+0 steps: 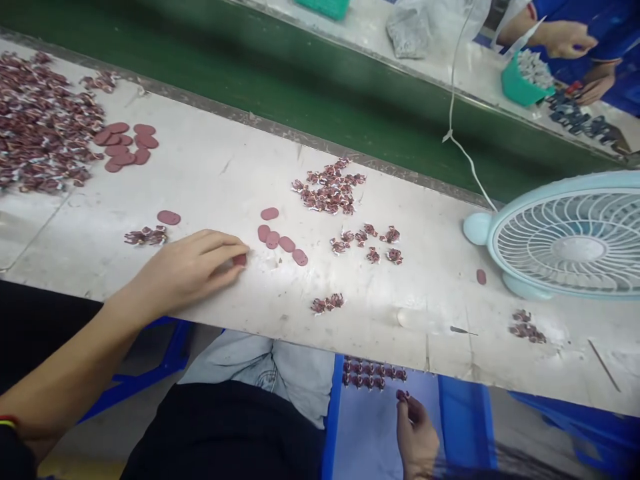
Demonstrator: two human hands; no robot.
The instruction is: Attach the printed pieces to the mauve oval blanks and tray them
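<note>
My left hand (195,270) rests on the pale worktable, its thumb and fingers closed on a flat reddish-brown oval disc (240,259). To its right lie several matching loose discs (273,240). One more disc (169,217) and a few small maroon-and-white pieces (145,236) are beside my left wrist. Low at the right, my right hand (417,437) pinches a small maroon piece (402,395) above a blue-edged tray (363,427). Rows of similar small pieces (370,374) stand along the tray's far end.
A large heap of maroon pieces (40,127) covers the table's left end, with smaller clusters (330,188) farther right. A light-blue fan (575,240) with a white cord stands at the right. Across the green gap, a co-worker's hands (570,40) are near a green basket (523,83).
</note>
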